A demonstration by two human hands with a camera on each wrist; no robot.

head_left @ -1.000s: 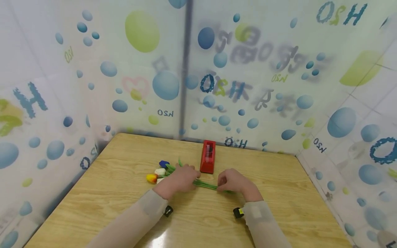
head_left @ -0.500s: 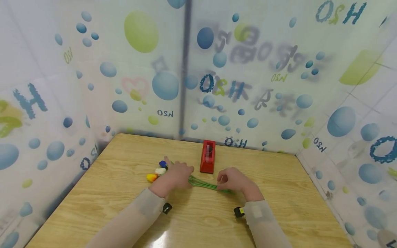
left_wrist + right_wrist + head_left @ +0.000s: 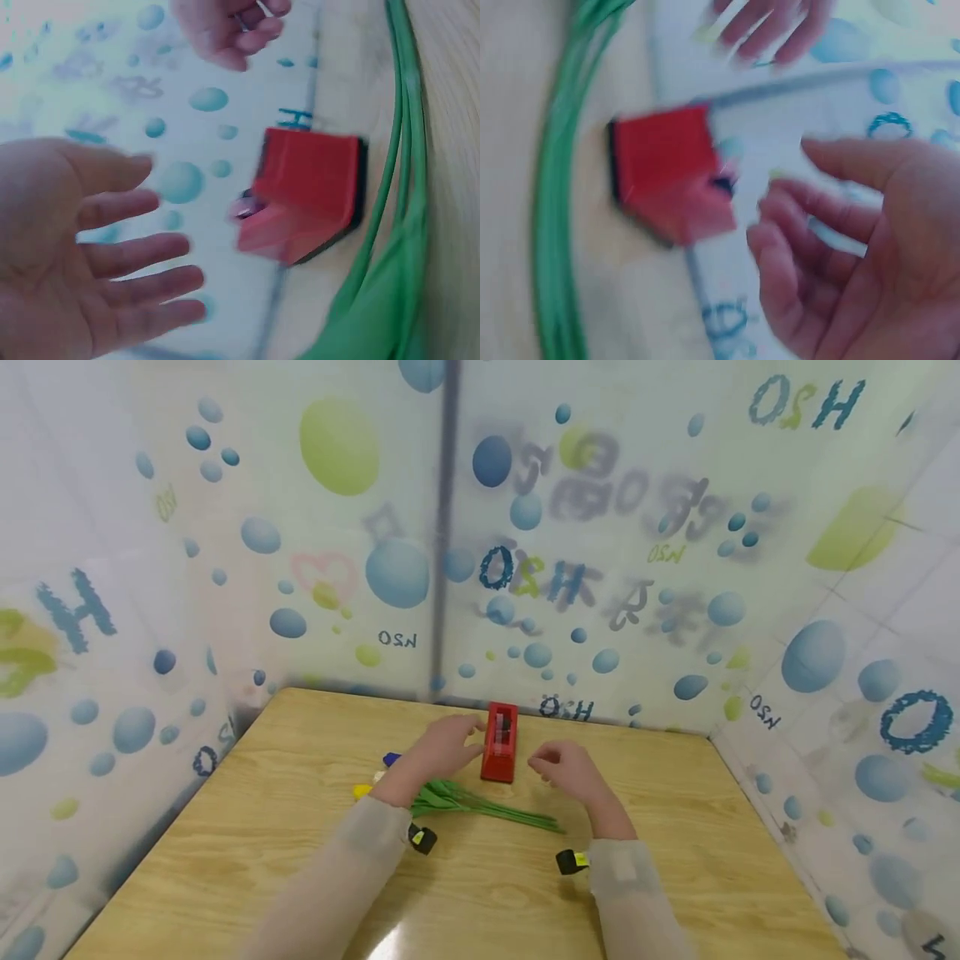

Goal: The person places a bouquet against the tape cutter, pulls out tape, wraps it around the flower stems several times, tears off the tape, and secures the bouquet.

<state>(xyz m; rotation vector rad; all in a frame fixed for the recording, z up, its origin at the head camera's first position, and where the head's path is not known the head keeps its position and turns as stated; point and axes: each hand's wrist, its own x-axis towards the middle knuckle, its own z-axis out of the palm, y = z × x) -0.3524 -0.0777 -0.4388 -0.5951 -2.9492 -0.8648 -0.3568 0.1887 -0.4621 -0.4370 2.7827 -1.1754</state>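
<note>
A bunch of tulips lies on the table, with green stems (image 3: 517, 814) and leaves (image 3: 442, 797) pointing right. Blue, white and yellow blooms (image 3: 391, 759) show partly behind my left wrist. Behind the stems stands a red tape dispenser (image 3: 498, 767). My left hand (image 3: 444, 745) hovers just left of it, fingers spread and holding nothing in the left wrist view. To the dispenser's right, my right hand (image 3: 572, 770) is raised with loosely bent fingers and nothing in them. In the right wrist view a gap shows between that hand and the dispenser (image 3: 667, 161).
The wooden table (image 3: 480, 893) meets a patterned wall (image 3: 645, 660) along its back edge, close behind the dispenser. Other patterned walls flank both sides. A small black camera (image 3: 422, 838) sits on the left wrist, another camera (image 3: 570, 862) on the right.
Both hands have come off the tulips. My left hand has moved up and right toward the tape dispenser; my right hand has lifted from the stem ends. The bunch stays on the table.
</note>
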